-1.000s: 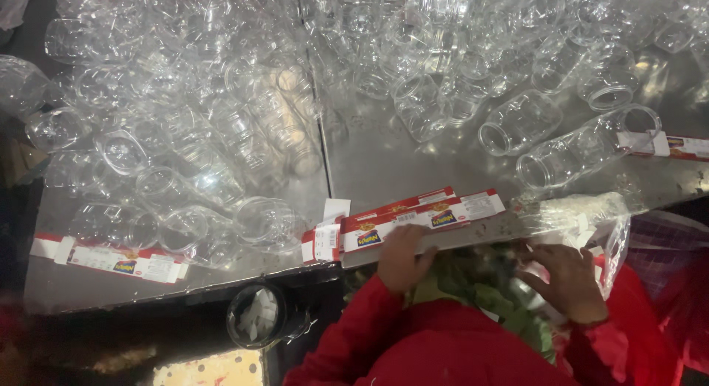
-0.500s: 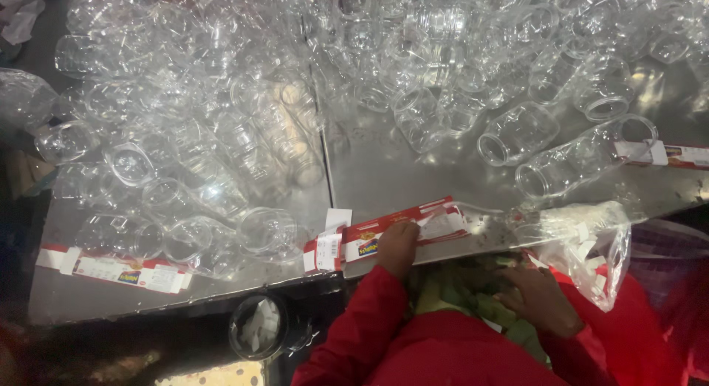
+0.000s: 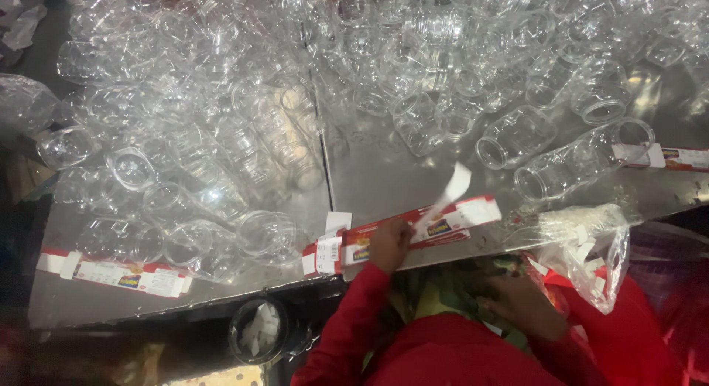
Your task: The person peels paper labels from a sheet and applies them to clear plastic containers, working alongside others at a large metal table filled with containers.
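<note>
**Label stack under left hand, long axis along the table edge**

Left hand (image 3: 389, 244) is pressed flat on the stack of red-and-white labels (image 3: 413, 231) at the near edge of the metal table (image 3: 384, 172). Stack runs left to right with a slight upward tilt toward its right end, where one white strip (image 3: 452, 190) curls up off it. Fingers look closed down on the stack, not spread.

Right hand (image 3: 526, 306) sits lower, off the table, near the lap, beside a clear plastic bag (image 3: 591, 253); can't tell what it grips, if anything. Left hand is clearly the nearer one. Nearest clear jars (image 3: 569, 164) lie on their sides beyond the stack, apart from both hands.
</note>
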